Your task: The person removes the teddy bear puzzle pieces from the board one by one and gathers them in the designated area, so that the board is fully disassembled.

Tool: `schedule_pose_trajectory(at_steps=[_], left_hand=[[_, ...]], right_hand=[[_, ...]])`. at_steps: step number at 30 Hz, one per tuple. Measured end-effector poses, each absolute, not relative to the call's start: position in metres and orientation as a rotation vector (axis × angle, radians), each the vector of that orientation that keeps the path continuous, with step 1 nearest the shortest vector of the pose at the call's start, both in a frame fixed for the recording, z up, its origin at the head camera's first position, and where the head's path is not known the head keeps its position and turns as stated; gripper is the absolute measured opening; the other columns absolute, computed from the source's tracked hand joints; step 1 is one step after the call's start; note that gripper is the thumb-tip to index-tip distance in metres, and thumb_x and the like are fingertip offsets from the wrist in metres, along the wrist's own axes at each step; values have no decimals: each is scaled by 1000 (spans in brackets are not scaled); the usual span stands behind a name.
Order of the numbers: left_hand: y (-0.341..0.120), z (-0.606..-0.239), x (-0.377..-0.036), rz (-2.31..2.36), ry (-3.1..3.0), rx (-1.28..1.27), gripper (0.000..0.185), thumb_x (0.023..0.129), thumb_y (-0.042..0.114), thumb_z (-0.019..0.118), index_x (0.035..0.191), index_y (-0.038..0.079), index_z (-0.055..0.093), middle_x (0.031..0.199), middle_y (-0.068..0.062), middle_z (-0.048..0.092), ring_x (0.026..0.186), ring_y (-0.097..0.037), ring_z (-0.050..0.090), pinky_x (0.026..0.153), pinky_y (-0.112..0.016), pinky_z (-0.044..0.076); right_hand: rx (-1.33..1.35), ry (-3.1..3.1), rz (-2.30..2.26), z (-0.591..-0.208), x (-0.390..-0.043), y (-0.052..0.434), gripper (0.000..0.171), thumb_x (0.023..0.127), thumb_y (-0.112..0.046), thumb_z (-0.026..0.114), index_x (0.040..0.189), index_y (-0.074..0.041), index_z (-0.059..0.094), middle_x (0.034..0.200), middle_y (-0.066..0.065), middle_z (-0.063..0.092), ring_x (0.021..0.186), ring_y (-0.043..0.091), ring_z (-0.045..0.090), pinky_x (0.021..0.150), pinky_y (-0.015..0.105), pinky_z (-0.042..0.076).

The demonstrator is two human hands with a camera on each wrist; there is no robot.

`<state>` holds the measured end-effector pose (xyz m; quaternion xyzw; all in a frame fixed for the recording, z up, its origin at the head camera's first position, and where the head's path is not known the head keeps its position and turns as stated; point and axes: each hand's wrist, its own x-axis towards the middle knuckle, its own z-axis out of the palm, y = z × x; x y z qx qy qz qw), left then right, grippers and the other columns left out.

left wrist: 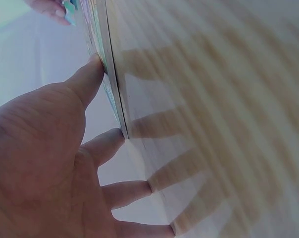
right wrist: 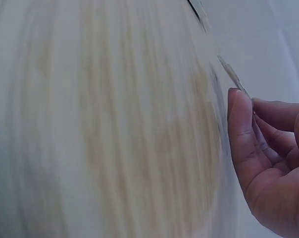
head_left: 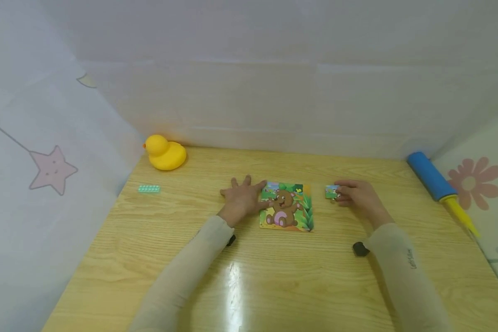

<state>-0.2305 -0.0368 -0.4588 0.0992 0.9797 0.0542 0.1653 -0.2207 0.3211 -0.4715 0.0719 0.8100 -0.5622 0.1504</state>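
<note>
A square picture puzzle (head_left: 285,216) with a brown bear on it lies flat on the table, between both hands. My left hand (head_left: 241,201) is spread wide at its left side. In the left wrist view, the thumb (left wrist: 88,82) touches the puzzle's edge and the index fingertip is right at its corner; other fingertips rest on the table. To the right of the puzzle, my right hand (head_left: 358,196) pinches a small puzzle piece (head_left: 331,192) between thumb and fingers. The right wrist view shows this piece (right wrist: 230,73) edge-on, tilted, close over the table.
A yellow rubber duck (head_left: 166,154) sits at the back left, with a small mint-green studded strip (head_left: 149,189) in front of it. At the right edge lies a blue and yellow hand pump (head_left: 433,177). Light cloth walls (head_left: 249,106) stand behind and beside the wooden table (head_left: 290,286).
</note>
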Motion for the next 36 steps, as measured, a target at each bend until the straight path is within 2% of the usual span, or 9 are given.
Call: schedule_pose_trajectory(at_steps=[9,15,22,29,36], left_hand=[[-38,-460,-229,161,2801,280,82,85,77,58,157,50,28,170,-7,22,150,-56,19,101,-83,32],[-39,-461,-229,162,2803,286,81,86,77,58,157,51,28,170,-7,23,150,-56,20,101,-83,33],[-39,-460,-229,169,2811,295,82,86,77,59,157,49,29,170,-8,24,150,-57,20,100,-83,33],[-38,-461,-230,166,2814,299,82,86,76,59,157,49,29,170,-8,24,150,-57,21,100,-84,33],[-38,-461,-232,153,2812,297,82,85,77,58,157,50,28,170,-8,23,150,-57,21,100,-83,34]], right_hand=[[272,2293,-1625,-470,-215,336,48,106,-21,54,148,2,48,119,4,67,91,5,73,88,28,60],[260,2290,-1618,-471,-212,342,48,107,-17,52,148,6,45,125,11,65,91,5,74,89,28,60],[250,2331,-1595,-472,-211,345,47,107,-19,52,146,7,48,118,7,69,89,3,74,86,26,60],[257,2416,-1508,-469,-212,346,47,107,-22,53,144,7,50,130,23,65,86,4,75,83,26,61],[272,2425,-1493,-463,-210,346,47,107,-22,53,143,9,51,137,31,58,84,5,75,83,26,61]])
